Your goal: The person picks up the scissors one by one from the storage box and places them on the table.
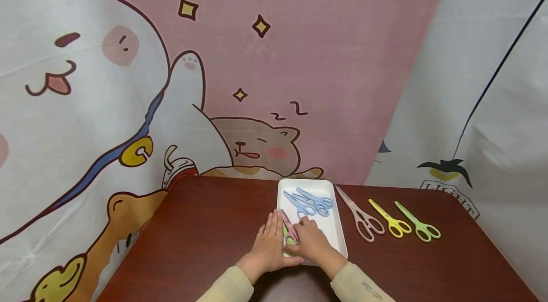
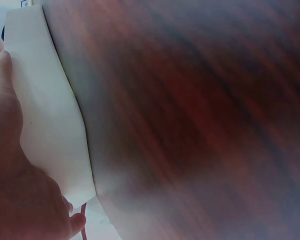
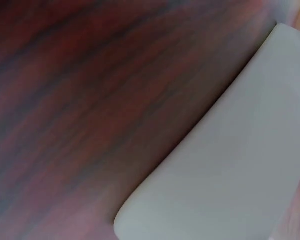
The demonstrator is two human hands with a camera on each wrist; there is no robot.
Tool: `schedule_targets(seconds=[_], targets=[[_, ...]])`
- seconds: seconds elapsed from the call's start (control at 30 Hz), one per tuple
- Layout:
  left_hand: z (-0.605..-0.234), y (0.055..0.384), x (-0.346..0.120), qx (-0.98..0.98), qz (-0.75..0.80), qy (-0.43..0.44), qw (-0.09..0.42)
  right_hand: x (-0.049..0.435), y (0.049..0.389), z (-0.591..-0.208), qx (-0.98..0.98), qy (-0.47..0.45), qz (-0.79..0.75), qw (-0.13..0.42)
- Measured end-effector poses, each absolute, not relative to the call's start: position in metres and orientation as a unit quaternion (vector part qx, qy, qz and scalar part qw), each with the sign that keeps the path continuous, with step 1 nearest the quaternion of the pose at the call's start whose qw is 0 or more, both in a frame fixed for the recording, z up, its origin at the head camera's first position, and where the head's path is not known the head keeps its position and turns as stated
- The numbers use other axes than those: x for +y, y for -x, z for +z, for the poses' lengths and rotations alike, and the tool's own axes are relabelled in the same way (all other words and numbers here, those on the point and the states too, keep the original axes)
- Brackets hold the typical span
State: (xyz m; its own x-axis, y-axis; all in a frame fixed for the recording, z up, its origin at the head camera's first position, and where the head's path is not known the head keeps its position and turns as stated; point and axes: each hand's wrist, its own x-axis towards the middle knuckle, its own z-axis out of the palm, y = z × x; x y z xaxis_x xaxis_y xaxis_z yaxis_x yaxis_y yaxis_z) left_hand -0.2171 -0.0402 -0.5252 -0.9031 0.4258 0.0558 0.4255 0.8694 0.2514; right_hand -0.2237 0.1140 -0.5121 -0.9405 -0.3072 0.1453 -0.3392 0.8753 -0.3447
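A white tray (image 1: 336, 235) lies on the table in front of me, with small blue scissors (image 1: 317, 201) in its far half. My left hand (image 1: 267, 245) rests along the tray's left edge, fingers straight and thumb stretched across the near end. Over the near part of the tray, my right hand (image 1: 314, 242) is bent down, its index finger and thumb at the handles of pink scissors (image 1: 290, 228). Green scissors (image 1: 285, 234) lie beside the pink ones, partly covered by the hands. Both wrist views mostly show the tray's outer wall (image 2: 50, 110) and the tabletop.
To the right of the tray, large dusty-pink scissors (image 1: 357, 211), yellow scissors (image 1: 389, 219) and light green scissors (image 1: 417, 222) lie in a row on the dark brown table (image 1: 210, 226). A cartoon-printed cloth (image 1: 342, 78) hangs behind the table's far edge.
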Motion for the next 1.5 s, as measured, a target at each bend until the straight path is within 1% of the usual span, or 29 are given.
schedule_targets(seconds=[0.2, 0.47, 0.77, 1.0, 1.3, 1.5], targets=[[-0.519, 0.215, -0.039, 0.969, 0.122, -0.215, 0.011, 0.116, 0.226, -0.510, -0.971, -0.132, 0.200, 0.023], [-0.518, 0.214, -0.039, 0.971, 0.115, -0.210, 0.001, 0.119, 0.226, -0.508, -0.971, -0.116, 0.206, 0.016], [-0.517, 0.214, -0.037, 0.973, 0.110, -0.203, 0.005, 0.128, 0.227, -0.508, -0.968, -0.099, 0.225, 0.049], [-0.527, 0.218, -0.038, 0.973, 0.109, -0.204, -0.003, 0.135, 0.228, -0.511, -0.969, -0.093, 0.225, 0.049], [-0.533, 0.218, -0.038, 0.972, 0.106, -0.207, -0.022, 0.143, 0.226, -0.514, -0.965, -0.096, 0.231, 0.081], [-0.529, 0.216, -0.038, 0.974, 0.097, -0.205, -0.017, 0.148, 0.228, -0.516, -0.962, -0.105, 0.228, 0.106]])
